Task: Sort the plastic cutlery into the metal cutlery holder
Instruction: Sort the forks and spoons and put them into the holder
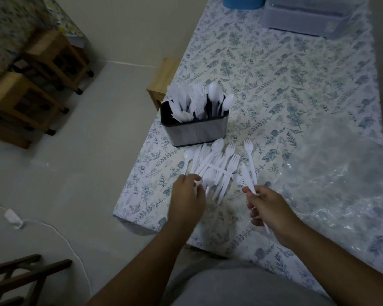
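Far left: wooden stools point(53, 56) on pale floor point(93, 164), well apart from the worktop point(274, 69); white cable point(60, 235) trailing across the floor near the lower left. Open floor between stools and the worktop's left edge, running diagonally from a near corner by the left forearm up toward the far end.

Near that left edge: metal cutlery holder point(196, 131), upright, long side facing the camera, already filled with white knives, forks and spoons standing handle-down, heads pointing up. Just past it, beyond the edge, a small wooden stool point(164, 78).

Just in front of the holder: loose pile of plastic cutlery point(217, 166) lying flat, long axes mostly running from the person toward the holder, heads pointing at it; one piece lying crosswise over the rest.

Left hand point(187, 199) at the pile's near-left end, fingers curled, seemingly pinching a white handle, though blurred and partly hidden.

Right hand point(266, 208) gripping white pieces, a fork point(249, 155) among them, its tines aimed away toward the holder, handle passing through the fist and out below.

Right: crumpled clear plastic bag point(341, 173) covering the near-right worktop. Far end: clear storage box point(307, 16) and a blue container point(243, 2); bare patterned cloth between them and the holder.
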Motion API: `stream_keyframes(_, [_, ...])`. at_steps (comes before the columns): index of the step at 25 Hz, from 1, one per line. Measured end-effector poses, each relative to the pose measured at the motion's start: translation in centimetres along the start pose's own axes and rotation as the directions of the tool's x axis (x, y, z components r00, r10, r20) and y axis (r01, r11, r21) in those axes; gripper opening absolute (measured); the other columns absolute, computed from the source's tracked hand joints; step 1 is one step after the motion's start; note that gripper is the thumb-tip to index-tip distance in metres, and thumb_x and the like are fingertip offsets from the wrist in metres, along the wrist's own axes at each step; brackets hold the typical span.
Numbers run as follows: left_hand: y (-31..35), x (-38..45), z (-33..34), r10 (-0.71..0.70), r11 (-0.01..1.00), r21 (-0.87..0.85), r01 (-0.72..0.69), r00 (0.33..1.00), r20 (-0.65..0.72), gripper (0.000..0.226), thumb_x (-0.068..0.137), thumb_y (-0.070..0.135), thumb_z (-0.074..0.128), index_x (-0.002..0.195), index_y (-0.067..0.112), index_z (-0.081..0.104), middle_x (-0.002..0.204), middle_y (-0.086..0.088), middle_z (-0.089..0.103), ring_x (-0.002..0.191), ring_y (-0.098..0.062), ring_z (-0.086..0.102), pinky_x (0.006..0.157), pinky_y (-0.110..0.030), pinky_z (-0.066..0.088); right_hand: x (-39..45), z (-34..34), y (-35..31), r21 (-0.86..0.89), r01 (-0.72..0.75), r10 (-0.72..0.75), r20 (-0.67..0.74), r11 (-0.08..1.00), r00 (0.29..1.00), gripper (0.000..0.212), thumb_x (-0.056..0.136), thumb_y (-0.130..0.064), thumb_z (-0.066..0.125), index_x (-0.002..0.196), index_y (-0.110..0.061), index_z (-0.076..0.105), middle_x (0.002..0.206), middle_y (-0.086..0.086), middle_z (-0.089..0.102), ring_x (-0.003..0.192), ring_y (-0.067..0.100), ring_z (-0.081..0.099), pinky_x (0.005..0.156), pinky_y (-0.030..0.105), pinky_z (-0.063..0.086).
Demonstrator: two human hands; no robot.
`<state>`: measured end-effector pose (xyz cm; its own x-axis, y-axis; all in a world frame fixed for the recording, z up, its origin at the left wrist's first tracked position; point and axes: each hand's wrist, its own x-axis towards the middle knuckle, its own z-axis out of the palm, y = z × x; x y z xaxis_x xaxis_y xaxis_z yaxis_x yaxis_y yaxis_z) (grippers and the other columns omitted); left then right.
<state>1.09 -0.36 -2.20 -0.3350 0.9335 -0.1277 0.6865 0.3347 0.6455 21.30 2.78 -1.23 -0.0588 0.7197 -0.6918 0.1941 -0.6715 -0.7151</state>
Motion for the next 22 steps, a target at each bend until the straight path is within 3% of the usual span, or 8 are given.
stream_keyframes(2, [-1.3, 2.3, -0.8, -0.121, 0.993, 0.001, 0.121, 0.992, -0.024, 0.021, 0.097, 0.02, 0.06, 0.117, 0.015, 0.062, 0.111, -0.003, 0.06, 0.097, -0.015, 0.059, 0.078, -0.02, 0.047, -0.2, 0.4, -0.7, -0.016, -0.005, 0.005, 0.04, 1.0, 0.999, 0.016, 0.101, -0.027, 0.056, 0.108, -0.019, 0.069, 0.08, 0.009, 0.054, 0.06, 0.017, 0.043, 0.052, 0.031, 0.039])
stream_keyframes(4, [-1.5, 4.0, -0.8, -0.139, 0.989, 0.059, 0.136, 0.99, 0.039, 0.028, 0.094, 0.028, 0.064, 0.116, 0.011, 0.062, 0.106, -0.004, 0.06, 0.092, -0.018, 0.061, 0.075, -0.024, 0.048, -0.4, 0.9, -1.4, 0.017, -0.032, 0.031, 0.076, 0.999, 0.997, 0.018, 0.101, -0.026, 0.056, 0.109, -0.016, 0.069, 0.081, 0.008, 0.053, 0.062, 0.017, 0.041, 0.052, 0.031, 0.036])
stream_keyframes(10, [-0.1, 3.7, 1.0, 0.008, 0.993, 0.114, -0.019, 0.995, 0.095, 0.014, 0.094, 0.022, 0.063, 0.101, 0.011, 0.066, 0.097, -0.003, 0.062, 0.082, -0.017, 0.06, 0.069, -0.029, 0.053, -0.4, 1.6, -2.0, -0.015, -0.042, 0.043, 0.088, 0.999, 0.995, 0.019, 0.099, -0.029, 0.06, 0.105, -0.013, 0.07, 0.083, 0.007, 0.056, 0.064, 0.018, 0.044, 0.052, 0.03, 0.037])
stream_keyframes(15, [0.5, 2.4, 1.2, 0.082, 0.995, 0.05, -0.091, 0.985, 0.15, 0.018, 0.089, 0.029, 0.067, 0.096, 0.013, 0.068, 0.092, -0.001, 0.061, 0.079, -0.015, 0.058, 0.067, -0.026, 0.05, -0.3, 1.4, -1.7, 0.009, -0.061, 0.06, 0.076, 0.998, 0.995, 0.019, 0.1, -0.025, 0.057, 0.108, -0.013, 0.07, 0.083, 0.008, 0.054, 0.063, 0.017, 0.042, 0.051, 0.029, 0.035])
stream_keyframes(19, [-0.7, 3.9, 0.1, -0.064, 0.993, 0.103, 0.058, 0.997, 0.051, 0.03, 0.09, 0.027, 0.065, 0.113, 0.008, 0.061, 0.104, -0.007, 0.06, 0.09, -0.019, 0.059, 0.071, -0.027, 0.05, -0.3, 1.5, -1.6, 0.03, -0.069, 0.067, 0.074, 0.997, 0.995, 0.017, 0.1, -0.024, 0.058, 0.107, -0.016, 0.071, 0.084, 0.009, 0.053, 0.063, 0.017, 0.042, 0.051, 0.03, 0.034])
stream_keyframes(22, [-0.9, 4.9, -0.1, -0.14, 0.97, 0.213, 0.115, 0.985, 0.104, 0.047, 0.084, 0.033, 0.07, 0.119, 0.005, 0.058, 0.109, -0.009, 0.06, 0.097, -0.022, 0.06, 0.08, -0.034, 0.055, -0.4, 1.7, -1.6, 0.043, -0.081, 0.077, 0.077, 0.996, 0.994, 0.016, 0.1, -0.022, 0.058, 0.107, -0.015, 0.07, 0.085, 0.009, 0.053, 0.064, 0.017, 0.042, 0.052, 0.03, 0.034])
